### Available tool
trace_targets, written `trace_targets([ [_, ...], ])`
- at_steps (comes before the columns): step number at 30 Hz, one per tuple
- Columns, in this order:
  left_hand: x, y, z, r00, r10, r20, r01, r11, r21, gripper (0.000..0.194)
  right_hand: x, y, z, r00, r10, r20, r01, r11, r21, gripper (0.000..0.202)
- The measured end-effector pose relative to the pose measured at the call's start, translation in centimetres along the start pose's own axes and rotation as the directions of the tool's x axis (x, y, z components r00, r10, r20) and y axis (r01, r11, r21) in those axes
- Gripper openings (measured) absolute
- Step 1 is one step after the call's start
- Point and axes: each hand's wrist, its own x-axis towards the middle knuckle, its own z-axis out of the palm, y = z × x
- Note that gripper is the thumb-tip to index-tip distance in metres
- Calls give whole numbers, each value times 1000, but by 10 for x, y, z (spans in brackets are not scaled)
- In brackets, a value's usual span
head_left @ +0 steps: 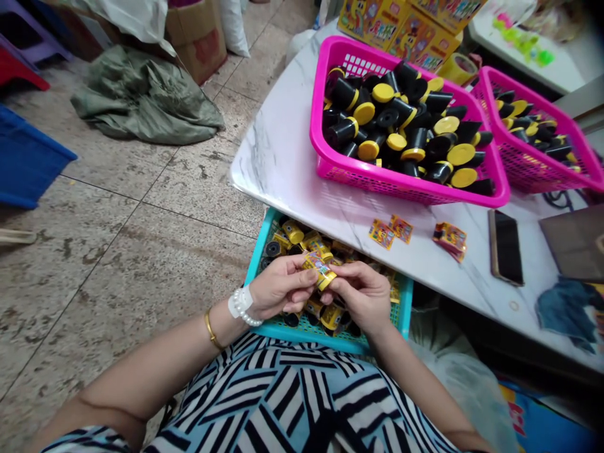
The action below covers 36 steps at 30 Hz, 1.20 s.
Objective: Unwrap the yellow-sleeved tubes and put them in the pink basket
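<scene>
My left hand (284, 284) and my right hand (363, 296) are both closed on one small container with a yellow printed wrapper (319, 268). The fingertips pinch it from either side, and I cannot make out whether the wrapper is fully on. Directly below is a turquoise basket (325, 343) on my lap, with several black containers in yellow printed wrappers lying loose in it. Up on the table, a pink basket (410, 192) is heaped with black containers with yellow lids and no wrappers. Loose yellow printed wrappers (381, 233) and a small stack of wrappers (450, 239) lie near the table's front edge.
A phone (506, 247) lies on the marbled table (278, 160). Behind it stands a second pink basket (542, 167) of black containers. Yellow printed boxes (401, 28) are stacked at the back. A green sack (146, 94) and a blue bin (28, 154) are on the floor.
</scene>
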Motion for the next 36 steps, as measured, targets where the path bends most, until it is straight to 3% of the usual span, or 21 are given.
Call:
trace_targets([
  [3,2,-1,2,998,-8,-56,10,999,35,41,4,-3,-3,981,-185,57,193,956,-222,27],
  [5,4,-2,2,998,-35,-53,37,998,43,42,6,-5,-5,952,-292,92,306,914,-267,30],
  [8,6,-5,-1,995,-96,-15,95,995,-26,42,5,-5,-6,930,-357,84,366,890,-273,25],
  [11,6,-11,-6,991,-133,-15,131,988,-77,43,5,-5,-7,928,-358,99,370,870,-326,18],
  [15,5,-16,-8,990,-126,-63,126,992,5,47,10,-9,-12,939,-251,236,330,854,-403,25],
  [17,5,-17,-8,989,-137,-49,136,990,-20,48,13,-10,-15,923,-260,284,356,857,-373,24],
  [20,4,-19,-8,989,-146,-35,144,987,-70,44,13,-9,-17,904,-331,270,406,860,-309,16],
  [26,4,-22,-9,983,-141,-116,146,988,39,49,9,-10,-14,899,-310,309,419,814,-402,24],
  [31,4,-21,-10,983,-175,-49,170,981,-89,40,8,-13,-12,892,-354,282,446,794,-414,19],
  [36,5,-20,-8,985,-143,-97,145,989,12,47,6,-14,-13,892,-366,265,449,781,-434,22],
])
